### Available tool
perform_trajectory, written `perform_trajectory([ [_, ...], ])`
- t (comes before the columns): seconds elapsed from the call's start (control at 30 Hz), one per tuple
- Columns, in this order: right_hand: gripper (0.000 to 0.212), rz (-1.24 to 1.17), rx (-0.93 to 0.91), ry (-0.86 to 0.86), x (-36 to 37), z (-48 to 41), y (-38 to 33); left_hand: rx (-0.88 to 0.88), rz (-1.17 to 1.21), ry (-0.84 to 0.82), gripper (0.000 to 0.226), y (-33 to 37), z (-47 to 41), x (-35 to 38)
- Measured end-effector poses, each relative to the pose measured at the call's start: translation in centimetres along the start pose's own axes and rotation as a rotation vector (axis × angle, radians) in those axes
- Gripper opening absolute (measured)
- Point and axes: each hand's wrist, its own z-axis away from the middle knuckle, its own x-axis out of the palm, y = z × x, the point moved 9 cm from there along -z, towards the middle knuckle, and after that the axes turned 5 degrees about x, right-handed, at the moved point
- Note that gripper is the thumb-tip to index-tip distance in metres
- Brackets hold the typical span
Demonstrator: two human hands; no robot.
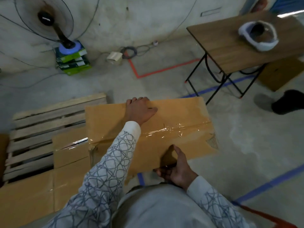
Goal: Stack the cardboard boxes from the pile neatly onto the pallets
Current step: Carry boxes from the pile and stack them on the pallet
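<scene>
Tan box [172, 125]; scribble-patterned sleeve [121, 150]; red tape [164, 69]

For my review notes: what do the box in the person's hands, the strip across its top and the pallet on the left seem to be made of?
Box: brown cardboard with a matte finish, dented and creased at the near-left corner.
Strip: clear plastic packing tape, going by its glossy, wrinkled highlights.
Pallet: pale bare wood, apparently unfinished, built of rough slats with gaps between them.

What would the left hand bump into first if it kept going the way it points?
Likely nothing close. The left hand grips the far edge of the cardboard box; beyond lies floor with red tape, then the wall, though depth is unclear.
</scene>
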Motion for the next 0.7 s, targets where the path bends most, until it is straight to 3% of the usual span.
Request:
perform_trajectory([
  [0.13, 0.065, 0.139, 0.002, -0.022, 3.1, -0.9, -9.2, -0.134, 0.086, 0.078, 0.057, -0.6, -6.4, -2.3],
  [0.4, 0.063, 0.407, 0.103, -0.045, 11.9, -5.6, -21.0, -0.411, 0.195, 0.213, 0.051, -7.6, -15.5, -5.1],
  [0.7, 0.072, 0.763, 0.075, -0.063, 29.7, -12.9, -34.4, -0.691, 0.204, 0.356, 0.057, -19.9, -28.1, -11.1],
])
